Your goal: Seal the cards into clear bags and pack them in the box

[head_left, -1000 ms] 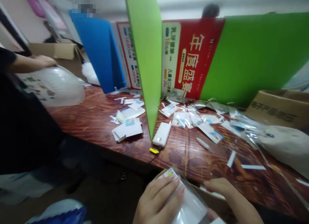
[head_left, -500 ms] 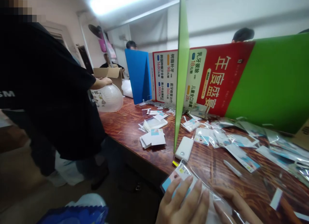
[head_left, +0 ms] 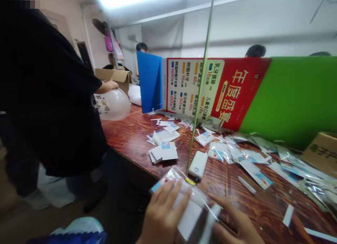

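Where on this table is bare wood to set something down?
Bare wood lies between the balloon and the white card stacks, and between the power bank and the loose white strip. Along the red sign and green board, clear packets crowd the table. The left hand holds a bagged card at the near edge.

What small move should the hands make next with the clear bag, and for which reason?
Probably push the card fully into the clear bag with the left hand while the right hand steadies the near end. The bag hangs past the table edge, its film looks wrinkled, and a white strip sticks out near the right hand.
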### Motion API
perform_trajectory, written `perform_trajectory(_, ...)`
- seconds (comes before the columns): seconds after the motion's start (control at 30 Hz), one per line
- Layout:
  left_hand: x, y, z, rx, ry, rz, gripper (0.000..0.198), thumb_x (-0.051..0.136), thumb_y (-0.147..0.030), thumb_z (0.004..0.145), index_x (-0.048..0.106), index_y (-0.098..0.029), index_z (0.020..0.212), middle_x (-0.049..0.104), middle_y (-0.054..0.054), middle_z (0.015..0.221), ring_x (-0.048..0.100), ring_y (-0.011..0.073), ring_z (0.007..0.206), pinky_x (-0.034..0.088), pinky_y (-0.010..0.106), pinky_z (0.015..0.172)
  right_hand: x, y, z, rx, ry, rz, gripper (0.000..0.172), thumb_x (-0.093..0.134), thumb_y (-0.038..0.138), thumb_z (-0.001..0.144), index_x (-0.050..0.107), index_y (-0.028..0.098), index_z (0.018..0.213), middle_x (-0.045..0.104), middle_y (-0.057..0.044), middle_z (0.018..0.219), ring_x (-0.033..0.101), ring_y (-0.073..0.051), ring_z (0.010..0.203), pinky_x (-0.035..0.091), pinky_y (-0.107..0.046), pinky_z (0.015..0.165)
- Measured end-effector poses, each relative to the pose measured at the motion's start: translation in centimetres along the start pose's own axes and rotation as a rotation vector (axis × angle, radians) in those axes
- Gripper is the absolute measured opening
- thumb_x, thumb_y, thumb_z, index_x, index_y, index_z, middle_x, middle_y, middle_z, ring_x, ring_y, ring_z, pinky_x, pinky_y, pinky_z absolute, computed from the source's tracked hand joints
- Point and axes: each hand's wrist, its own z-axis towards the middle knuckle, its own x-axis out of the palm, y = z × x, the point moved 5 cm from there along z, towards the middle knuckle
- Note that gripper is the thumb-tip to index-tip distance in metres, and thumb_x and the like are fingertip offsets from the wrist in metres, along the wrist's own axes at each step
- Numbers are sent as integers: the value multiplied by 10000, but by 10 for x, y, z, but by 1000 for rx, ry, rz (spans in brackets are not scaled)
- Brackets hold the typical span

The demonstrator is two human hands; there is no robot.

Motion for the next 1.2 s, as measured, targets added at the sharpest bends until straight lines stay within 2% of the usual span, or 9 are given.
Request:
perform_trajectory(0.17,44,106,7,-246,315,-46,577,544,-40,616,740,-305,1090,767,41,1106,722,302,986,583,402,857,-60,-105,35,308,-164,-579,305,518,335,906,665,138,1087,660,-188,1178,609,-313,1111,461,-476,984)
perform_trajectory(0.3,117,181,102,-384,310,-68,468,577,-34,733,673,-153,1175,730,155,1139,668,342,1067,532,477,898,-75,-155,56,463,-245,-714,166,620,296,909,645,132,926,663,-85,998,623,-224,962,488,-436,893)
perform_trajectory(0.4,161,198,164,-453,196,-130,501,659,-292,873,520,-137,1328,620,157,1297,587,317,1197,493,509,966,-71,-163,53,484,-277,-723,174,566,296,969,627,133,982,653,-48,987,628,-186,943,507,-391,869)
perform_trajectory(0.47,163,193,170,-485,52,-164,494,538,-337,960,431,-107,1383,592,174,1297,580,323,1190,489,532,958,-70,-164,44,465,-280,-697,193,514,290,999,616,134,1047,659,-44,986,640,-173,922,519,-358,838)
perform_trajectory(0.6,112,133,117,-425,-312,-205,434,316,-226,1001,321,-46,1396,539,274,1236,503,405,1205,390,671,946,-76,-170,30,432,-278,-702,161,529,240,975,625,151,1068,668,-62,1036,628,-200,992,496,-363,867)
perform_trajectory(0.73,106,10,81,113,-156,-458,316,430,-255,921,551,-368,1189,713,-49,951,667,158,930,533,280,877,-84,-182,43,405,-276,-772,202,628,287,909,645,160,1066,650,-79,1098,580,-246,1071,458,-409,915)
perform_trajectory(0.83,182,-37,100,-127,417,-545,309,486,-232,899,623,-252,1175,712,39,1163,635,214,1102,503,332,973,-86,-189,67,402,-308,-829,276,588,262,925,613,138,1170,624,-105,1179,564,-249,1102,440,-421,945)
perform_trajectory(1.0,298,-20,152,-596,719,-358,317,611,-320,930,604,-136,1189,637,119,1219,602,276,1139,488,501,968,-69,-194,103,374,-310,-863,420,527,271,932,560,111,1319,540,-168,1377,464,-298,1285,343,-440,1074)
perform_trajectory(1.2,348,-11,166,-788,853,-392,353,651,-337,912,598,-162,1213,586,106,1299,576,286,1173,472,533,991,-57,-198,107,432,-290,-848,489,451,333,931,530,166,1384,474,-152,1468,377,-376,1371,253,-633,1074)
